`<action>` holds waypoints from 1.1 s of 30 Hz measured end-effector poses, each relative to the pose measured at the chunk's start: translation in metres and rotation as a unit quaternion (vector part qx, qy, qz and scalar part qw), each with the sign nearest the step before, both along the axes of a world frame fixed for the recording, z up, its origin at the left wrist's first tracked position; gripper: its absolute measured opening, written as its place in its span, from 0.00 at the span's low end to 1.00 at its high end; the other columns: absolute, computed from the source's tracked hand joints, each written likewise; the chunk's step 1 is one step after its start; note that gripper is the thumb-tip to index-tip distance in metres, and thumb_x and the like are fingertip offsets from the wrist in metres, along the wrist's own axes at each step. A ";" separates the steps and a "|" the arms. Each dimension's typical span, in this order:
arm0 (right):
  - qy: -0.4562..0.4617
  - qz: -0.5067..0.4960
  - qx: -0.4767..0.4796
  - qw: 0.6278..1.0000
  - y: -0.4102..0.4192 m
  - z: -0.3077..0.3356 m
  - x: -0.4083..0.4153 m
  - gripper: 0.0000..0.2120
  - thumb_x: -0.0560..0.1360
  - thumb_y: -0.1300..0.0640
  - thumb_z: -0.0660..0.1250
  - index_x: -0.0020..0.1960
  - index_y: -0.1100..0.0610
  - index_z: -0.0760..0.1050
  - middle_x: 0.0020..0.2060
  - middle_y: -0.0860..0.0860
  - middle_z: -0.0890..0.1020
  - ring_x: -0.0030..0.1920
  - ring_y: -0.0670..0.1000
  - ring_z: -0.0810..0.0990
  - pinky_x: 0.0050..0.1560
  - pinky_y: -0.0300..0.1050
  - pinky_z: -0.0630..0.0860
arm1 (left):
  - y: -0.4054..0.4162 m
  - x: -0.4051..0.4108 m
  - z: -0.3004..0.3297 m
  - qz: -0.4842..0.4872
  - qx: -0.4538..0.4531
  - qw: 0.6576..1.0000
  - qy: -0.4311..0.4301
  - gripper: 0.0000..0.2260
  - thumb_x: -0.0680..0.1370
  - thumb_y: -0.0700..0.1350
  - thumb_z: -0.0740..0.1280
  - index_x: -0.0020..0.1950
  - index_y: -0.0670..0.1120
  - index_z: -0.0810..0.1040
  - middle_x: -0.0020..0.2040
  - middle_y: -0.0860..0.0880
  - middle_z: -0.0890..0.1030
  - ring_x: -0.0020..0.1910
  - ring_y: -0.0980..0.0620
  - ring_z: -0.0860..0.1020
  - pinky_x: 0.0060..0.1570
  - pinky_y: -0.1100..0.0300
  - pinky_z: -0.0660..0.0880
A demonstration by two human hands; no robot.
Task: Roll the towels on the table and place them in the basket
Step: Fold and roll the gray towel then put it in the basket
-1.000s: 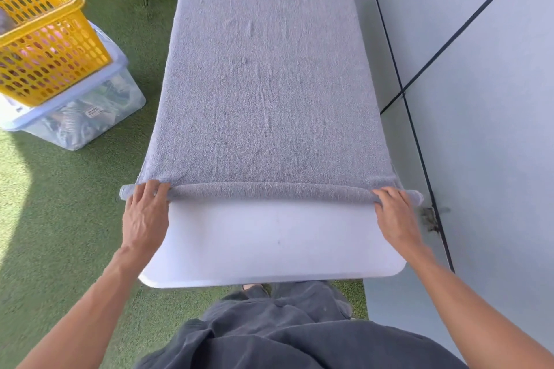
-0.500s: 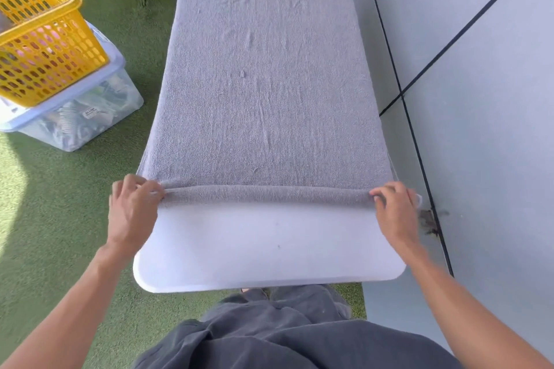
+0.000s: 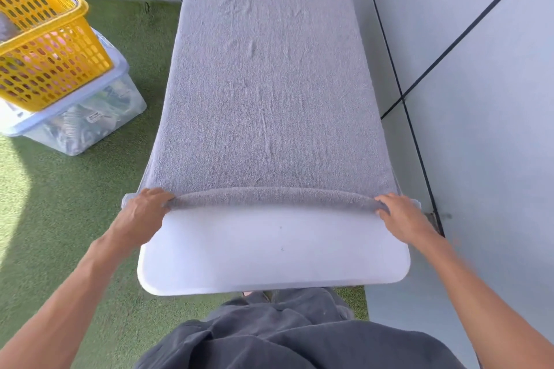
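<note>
Both arms reach forward, well apart. The left hand (image 3: 141, 216) curls its fingers over the left end of the towel's (image 3: 269, 93) rolled near edge, gripping it. The right hand (image 3: 403, 217) grips the right end likewise, fingers bent over the roll. Beyond the hands the towel lies flat on the surface (image 3: 269, 255). The basket (image 3: 45, 39) stands far left of the left hand, on a clear box (image 3: 90, 120).

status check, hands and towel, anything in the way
Left hand and right hand grip roll ends. Grey towel barely rolled, mostly flat on table. Nothing blocking.
</note>
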State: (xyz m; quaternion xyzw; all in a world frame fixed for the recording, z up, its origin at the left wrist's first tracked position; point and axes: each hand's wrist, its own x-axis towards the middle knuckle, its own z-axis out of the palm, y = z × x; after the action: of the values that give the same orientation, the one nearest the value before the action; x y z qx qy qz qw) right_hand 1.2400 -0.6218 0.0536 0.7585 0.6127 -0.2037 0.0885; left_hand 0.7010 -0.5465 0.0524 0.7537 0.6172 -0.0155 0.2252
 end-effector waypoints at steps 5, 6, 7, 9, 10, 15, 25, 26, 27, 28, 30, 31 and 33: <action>0.163 -0.101 -0.030 0.981 0.008 0.009 0.005 0.08 0.73 0.62 0.70 0.51 0.53 0.77 0.49 0.50 0.81 0.54 0.54 0.79 0.56 0.49 0.72 | 0.008 -0.009 0.007 0.068 -0.069 0.991 -0.091 0.16 0.75 0.37 0.70 0.62 0.47 0.79 0.58 0.47 0.80 0.56 0.44 0.79 0.57 0.48 0.74; 0.156 -0.116 0.054 0.979 0.005 0.007 0.000 0.09 0.73 0.62 0.70 0.49 0.50 0.77 0.48 0.48 0.80 0.54 0.53 0.78 0.56 0.50 0.72 | 0.006 -0.006 0.006 0.078 -0.008 0.992 -0.100 0.15 0.75 0.35 0.70 0.60 0.46 0.80 0.56 0.46 0.79 0.53 0.42 0.78 0.54 0.47 0.75; 0.124 -0.117 0.129 0.977 0.000 0.004 -0.007 0.09 0.73 0.61 0.70 0.48 0.49 0.76 0.48 0.47 0.79 0.54 0.53 0.76 0.57 0.50 0.70 | 0.002 -0.002 0.004 0.078 0.053 0.992 -0.087 0.12 0.75 0.35 0.70 0.57 0.45 0.80 0.53 0.46 0.77 0.51 0.41 0.76 0.49 0.45 0.75; 0.037 -0.088 0.220 0.971 -0.016 -0.003 -0.023 0.05 0.75 0.58 0.69 0.50 0.51 0.79 0.51 0.48 0.77 0.57 0.55 0.72 0.59 0.50 0.65 | -0.015 0.011 0.003 0.063 0.144 0.987 -0.035 0.08 0.76 0.35 0.68 0.53 0.43 0.81 0.50 0.45 0.76 0.48 0.43 0.72 0.42 0.46 0.73; 0.013 -0.067 0.233 0.970 -0.024 -0.007 -0.030 0.07 0.77 0.55 0.67 0.54 0.53 0.79 0.54 0.50 0.76 0.59 0.56 0.71 0.61 0.51 0.65 | -0.025 0.018 0.003 0.054 0.167 0.984 -0.022 0.07 0.76 0.36 0.68 0.53 0.42 0.80 0.50 0.44 0.76 0.48 0.43 0.72 0.39 0.48 0.74; -0.012 0.008 0.194 0.981 -0.038 -0.021 -0.035 0.25 0.74 0.56 0.71 0.68 0.60 0.71 0.63 0.54 0.73 0.66 0.58 0.67 0.69 0.55 0.64 | -0.042 0.030 -0.006 0.033 0.167 0.985 0.024 0.21 0.70 0.40 0.76 0.60 0.37 0.76 0.56 0.40 0.75 0.53 0.40 0.71 0.49 0.44 0.76; 0.098 0.037 -0.157 0.982 0.019 0.024 0.004 0.06 0.75 0.54 0.69 0.49 0.43 0.77 0.49 0.49 0.80 0.54 0.52 0.78 0.54 0.47 0.71 | 0.009 -0.005 0.011 0.004 -0.061 0.998 -0.025 0.14 0.76 0.45 0.71 0.61 0.43 0.80 0.54 0.47 0.81 0.53 0.45 0.74 0.56 0.50 0.71; 0.133 0.018 -0.180 0.974 0.023 0.028 0.005 0.07 0.75 0.55 0.70 0.47 0.42 0.77 0.48 0.48 0.82 0.53 0.51 0.79 0.54 0.46 0.72 | 0.013 -0.005 0.016 0.024 -0.104 0.994 -0.038 0.14 0.76 0.45 0.71 0.60 0.44 0.80 0.53 0.48 0.80 0.51 0.46 0.76 0.54 0.52 0.72; 0.169 -0.009 -0.182 0.969 0.027 0.029 0.005 0.07 0.74 0.57 0.71 0.47 0.45 0.79 0.49 0.49 0.83 0.53 0.51 0.80 0.54 0.45 0.73 | 0.018 -0.005 0.018 0.054 -0.120 0.989 -0.063 0.13 0.75 0.44 0.72 0.59 0.46 0.80 0.53 0.48 0.80 0.50 0.46 0.77 0.52 0.54 0.72; 0.200 -0.047 -0.157 0.966 0.029 0.028 0.004 0.07 0.73 0.59 0.72 0.49 0.49 0.80 0.50 0.50 0.83 0.54 0.51 0.81 0.55 0.45 0.74 | 0.020 -0.004 0.018 0.085 -0.108 0.986 -0.093 0.11 0.75 0.43 0.72 0.57 0.49 0.81 0.53 0.48 0.80 0.49 0.46 0.78 0.50 0.54 0.72; 0.226 -0.125 -0.026 0.966 0.027 0.022 -0.002 0.08 0.73 0.61 0.72 0.47 0.49 0.79 0.50 0.50 0.83 0.54 0.52 0.81 0.55 0.48 0.75 | 0.018 0.000 0.014 0.104 0.014 0.989 -0.103 0.08 0.73 0.41 0.73 0.51 0.50 0.82 0.51 0.48 0.78 0.50 0.44 0.76 0.49 0.50 0.73; 0.199 -0.135 0.063 0.969 0.022 0.017 -0.007 0.07 0.73 0.60 0.72 0.45 0.48 0.78 0.49 0.49 0.81 0.54 0.53 0.80 0.54 0.49 0.74 | 0.013 0.003 0.010 0.097 0.075 0.990 -0.077 0.06 0.73 0.41 0.73 0.49 0.48 0.82 0.50 0.47 0.76 0.50 0.43 0.74 0.47 0.47 0.73; 0.084 -0.072 0.187 0.976 0.007 0.012 -0.021 0.03 0.74 0.56 0.71 0.47 0.49 0.80 0.49 0.47 0.78 0.55 0.54 0.75 0.55 0.50 0.68 | -0.002 0.014 0.005 0.081 0.159 0.983 -0.037 0.04 0.75 0.40 0.71 0.49 0.44 0.82 0.47 0.46 0.76 0.48 0.43 0.72 0.42 0.44 0.74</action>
State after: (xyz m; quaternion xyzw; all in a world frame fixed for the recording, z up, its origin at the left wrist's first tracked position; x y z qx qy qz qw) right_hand 1.2189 -0.6151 0.0660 0.7839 0.5892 -0.1539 -0.1216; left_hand 0.7148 -0.5489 0.0574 0.7272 0.6623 0.1295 0.1256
